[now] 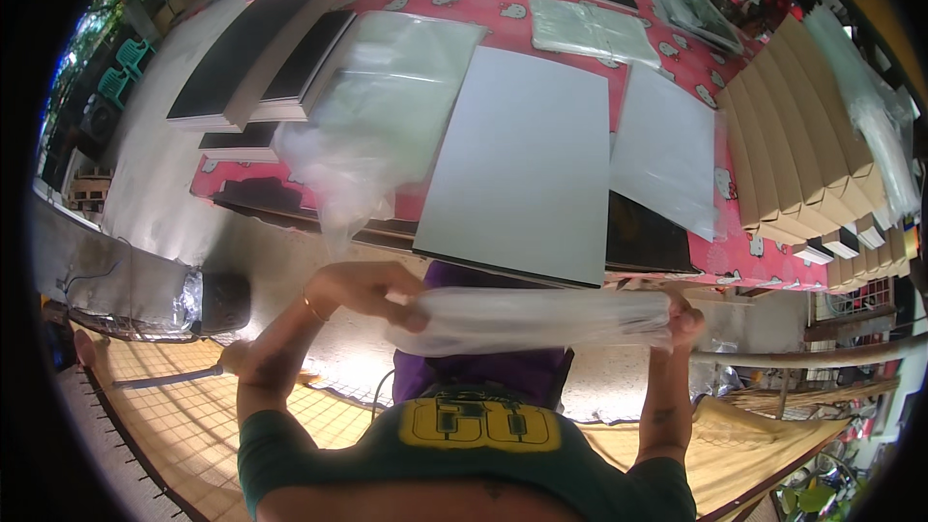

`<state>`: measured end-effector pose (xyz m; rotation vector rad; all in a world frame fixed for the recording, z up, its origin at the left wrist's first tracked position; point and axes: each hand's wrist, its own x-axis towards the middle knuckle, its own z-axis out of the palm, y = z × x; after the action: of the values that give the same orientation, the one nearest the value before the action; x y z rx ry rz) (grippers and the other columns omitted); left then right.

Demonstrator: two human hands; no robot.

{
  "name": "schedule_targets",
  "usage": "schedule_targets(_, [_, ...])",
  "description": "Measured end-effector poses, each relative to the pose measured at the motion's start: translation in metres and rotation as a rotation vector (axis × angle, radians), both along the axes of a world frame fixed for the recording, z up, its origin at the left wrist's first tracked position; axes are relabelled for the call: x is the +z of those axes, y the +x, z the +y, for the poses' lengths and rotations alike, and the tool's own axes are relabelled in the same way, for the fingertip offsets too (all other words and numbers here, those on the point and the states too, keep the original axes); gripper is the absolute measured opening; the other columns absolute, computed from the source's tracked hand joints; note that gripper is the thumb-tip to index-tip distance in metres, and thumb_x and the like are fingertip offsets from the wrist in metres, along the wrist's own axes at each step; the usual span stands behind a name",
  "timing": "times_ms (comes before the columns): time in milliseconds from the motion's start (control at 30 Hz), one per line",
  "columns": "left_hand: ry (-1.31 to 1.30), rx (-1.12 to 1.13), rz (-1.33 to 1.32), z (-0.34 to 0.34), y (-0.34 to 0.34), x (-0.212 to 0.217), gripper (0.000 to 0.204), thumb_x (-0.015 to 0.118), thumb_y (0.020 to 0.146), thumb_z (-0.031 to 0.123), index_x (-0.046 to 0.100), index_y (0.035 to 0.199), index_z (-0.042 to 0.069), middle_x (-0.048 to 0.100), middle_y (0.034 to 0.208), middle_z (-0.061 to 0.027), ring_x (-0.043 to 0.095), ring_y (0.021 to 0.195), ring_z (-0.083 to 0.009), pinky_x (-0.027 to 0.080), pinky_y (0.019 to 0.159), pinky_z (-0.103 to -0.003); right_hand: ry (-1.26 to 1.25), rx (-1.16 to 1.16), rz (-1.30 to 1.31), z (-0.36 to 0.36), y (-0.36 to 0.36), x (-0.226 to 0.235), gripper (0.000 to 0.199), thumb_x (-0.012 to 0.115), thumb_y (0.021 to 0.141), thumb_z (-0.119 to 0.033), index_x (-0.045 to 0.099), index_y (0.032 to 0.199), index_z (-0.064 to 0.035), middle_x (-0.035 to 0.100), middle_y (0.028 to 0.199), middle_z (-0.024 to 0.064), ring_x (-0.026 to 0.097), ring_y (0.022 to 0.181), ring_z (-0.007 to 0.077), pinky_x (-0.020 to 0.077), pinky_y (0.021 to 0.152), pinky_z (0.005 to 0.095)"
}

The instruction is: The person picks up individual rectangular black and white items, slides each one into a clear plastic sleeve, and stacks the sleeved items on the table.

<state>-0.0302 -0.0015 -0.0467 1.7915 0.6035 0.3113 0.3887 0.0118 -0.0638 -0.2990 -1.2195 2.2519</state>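
Note:
A clear plastic bag (541, 319) stretches sideways between my hands, just off the table's near edge and in front of my body. My left hand (372, 292) is closed at its left end, thumb against fingers. At the other end, my right hand (684, 323) grips the gathered plastic in a fist. Beyond the bag lies a large flat piece with a white top (522, 159) and a dark lower edge, jutting slightly over the table edge. A stack of clear plastic bags (411, 87) lies to its left, with loose plastic (338, 159) trailing at the near side.
Black-topped stacks (242, 48) stand at the left on the pink patterned table (503, 14). A plastic-covered white sheet (667, 145) lies right of the white piece. Brown cardboard boxes (793, 126) line the right side. Further plastic packs (590, 31) lie at the back.

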Motion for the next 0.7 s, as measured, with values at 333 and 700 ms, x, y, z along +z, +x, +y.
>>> schedule_targets(333, [0.028, 1.149, -0.184, -0.027, 0.049, -0.024, 0.044, 0.045, 0.078, -0.008, 0.049, 0.121, -0.002, 0.056, 0.077, -0.0071, 0.053, 0.059, -0.0097, 0.044, 0.052, -0.023, 0.23, -1.135, -0.7, -0.042, -0.07, -0.029, 0.04, 0.043, 0.085, 0.006, 0.05, 0.123, -0.0026, 0.051, 0.073, 0.0019, 0.048, 0.056, 0.006, 0.0396, 0.047, 0.0202])
schedule_targets(700, [-0.177, 1.088, -0.608, -0.041, 0.029, -0.031, 0.037, 0.055, 0.071, -0.004, 0.059, 0.108, 0.0, 0.059, 0.098, -0.0082, 0.057, 0.072, -0.0138, 0.047, 0.061, -0.025, 0.273, -1.158, -0.546, -0.05, -0.047, -0.012, 0.032, 0.048, 0.083, 0.011, 0.054, 0.112, 0.0014, 0.06, 0.081, 0.0085, 0.058, 0.06, 0.0109, 0.0496, 0.056, 0.0241])
